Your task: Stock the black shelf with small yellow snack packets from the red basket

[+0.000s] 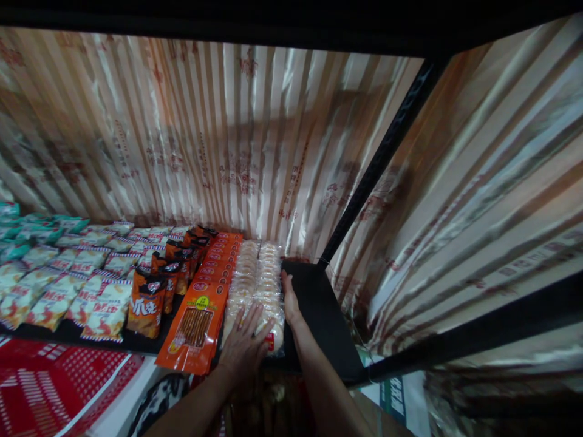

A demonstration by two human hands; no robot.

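Observation:
Two rows of pale round crackers in clear packs (pixel 248 273) lie front to back on the black shelf (pixel 319 315). My left hand (pixel 246 343) rests flat on the front of these packs, its fingers spread. Along their right side my right hand (pixel 290 297) stands with its fingers stretched out, the palm against the packs' edge. Part of a red label shows on the front pack, close to my left fingertips. Just left of the crackers, a row of orange snack-stick packets (pixel 195 328) overlaps toward the back, the front one jutting past the shelf edge.
Orange and black snack bags (pixel 146 303) stand further left, then several rows of white snack bags (pixel 107 306) and green ones (pixel 68 223). A black post (pixel 382 164) rises at the shelf's back right corner. A red basket (pixel 50 382) sits below left. Striped sheeting (pixel 255 139) hangs behind.

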